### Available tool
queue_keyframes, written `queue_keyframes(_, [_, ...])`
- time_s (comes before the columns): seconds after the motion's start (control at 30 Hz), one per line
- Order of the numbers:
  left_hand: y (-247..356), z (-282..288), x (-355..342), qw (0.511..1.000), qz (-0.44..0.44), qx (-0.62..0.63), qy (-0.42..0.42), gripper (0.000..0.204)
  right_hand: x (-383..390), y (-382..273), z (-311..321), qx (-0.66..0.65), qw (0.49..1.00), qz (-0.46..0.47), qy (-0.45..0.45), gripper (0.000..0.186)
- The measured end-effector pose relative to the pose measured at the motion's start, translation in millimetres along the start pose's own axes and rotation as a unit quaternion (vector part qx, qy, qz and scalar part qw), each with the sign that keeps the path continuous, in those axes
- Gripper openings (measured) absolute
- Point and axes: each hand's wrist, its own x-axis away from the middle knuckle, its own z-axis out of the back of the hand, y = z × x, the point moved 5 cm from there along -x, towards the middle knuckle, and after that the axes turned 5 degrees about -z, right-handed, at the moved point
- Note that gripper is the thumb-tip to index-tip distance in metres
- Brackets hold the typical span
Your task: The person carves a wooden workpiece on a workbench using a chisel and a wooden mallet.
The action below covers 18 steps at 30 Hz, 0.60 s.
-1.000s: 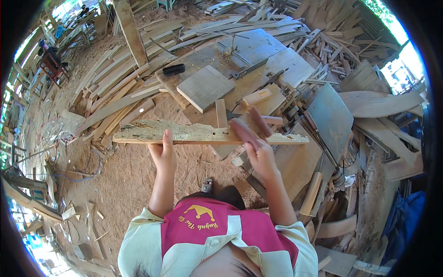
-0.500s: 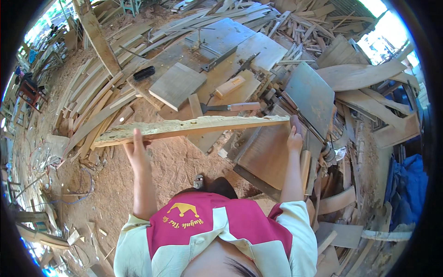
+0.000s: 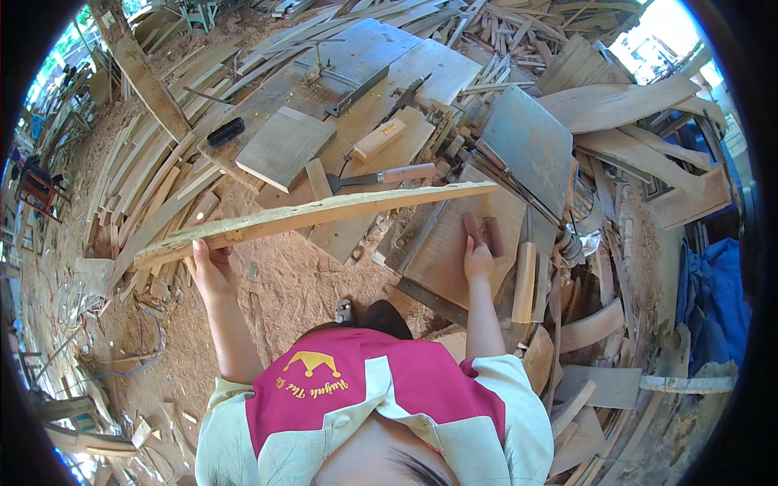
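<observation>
My left hand [image 3: 212, 271] grips the left end of a long board [image 3: 312, 212] with a rough, pale upper edge, its fingers round the lower side. The board slants up to the right, and its far end lies over the corner of a brown wooden panel [image 3: 454, 259]. My right hand [image 3: 478, 263] is off the board, lower down over that panel. It is closed on a small reddish-brown wooden block [image 3: 471, 227]. A similar reddish piece [image 3: 493, 236] shows right beside it; I cannot tell whether the two are joined.
Beyond the board, a worktable holds a square wooden slab [image 3: 285, 147], a black brush-like object [image 3: 225, 132], a wood-handled flat tool [image 3: 405, 173] and a light block [image 3: 379, 140]. A grey-blue metal plate [image 3: 527, 138] stands at right. Stacked planks [image 3: 134, 174] lie left; a blue tarp [image 3: 717, 304] lies far right.
My right hand has come away from the board's right end and moved down and left over the panel with the reddish block. The board's left end has dropped slightly toward me.
</observation>
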Motion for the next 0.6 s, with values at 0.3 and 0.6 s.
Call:
queue_keyframes(0.3, [6, -23, 4, 0.984, -0.094, 0.115, -0.096, 0.066, -9, -10, 24, -0.116, 0.981, -0.127, 0.088, 0.051])
queue_keyframes(0.6, [5, -14, 5, 0.99, -0.068, 0.118, -0.041, 0.084, -51, -107, 66, -0.315, 0.948, 0.055, 0.01, 0.036])
